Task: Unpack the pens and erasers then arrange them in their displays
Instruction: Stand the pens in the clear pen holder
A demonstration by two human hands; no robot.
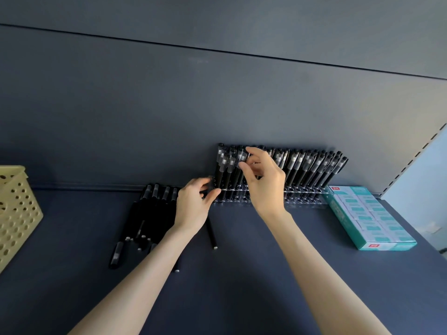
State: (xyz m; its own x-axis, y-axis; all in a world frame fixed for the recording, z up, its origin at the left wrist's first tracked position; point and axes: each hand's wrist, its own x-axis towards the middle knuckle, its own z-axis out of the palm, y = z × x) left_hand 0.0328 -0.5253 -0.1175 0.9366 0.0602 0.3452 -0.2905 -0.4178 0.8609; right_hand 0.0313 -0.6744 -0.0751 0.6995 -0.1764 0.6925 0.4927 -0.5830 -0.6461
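Pens (304, 169) are leaning in the clear rack (304, 201). I'm pinching one cap with my right hand (264, 182), its shaft running down below those fingers (244, 166), while my left hand (193, 204) is gripping the rack's end.

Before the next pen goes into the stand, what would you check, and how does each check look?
1. The stand is steadied: ok. The left hand grips its left end.
2. The current pen is under control: ok. The right hand pinches its top as it stands in the stand.
3. A free hole for the next one: cannot tell. Hands and standing pens hide the holes.
4. All pens placed: not ok. A pile of loose pens lies on the shelf left of the stand.
5. The eraser box is out of the way: ok, beside the stand's right end.
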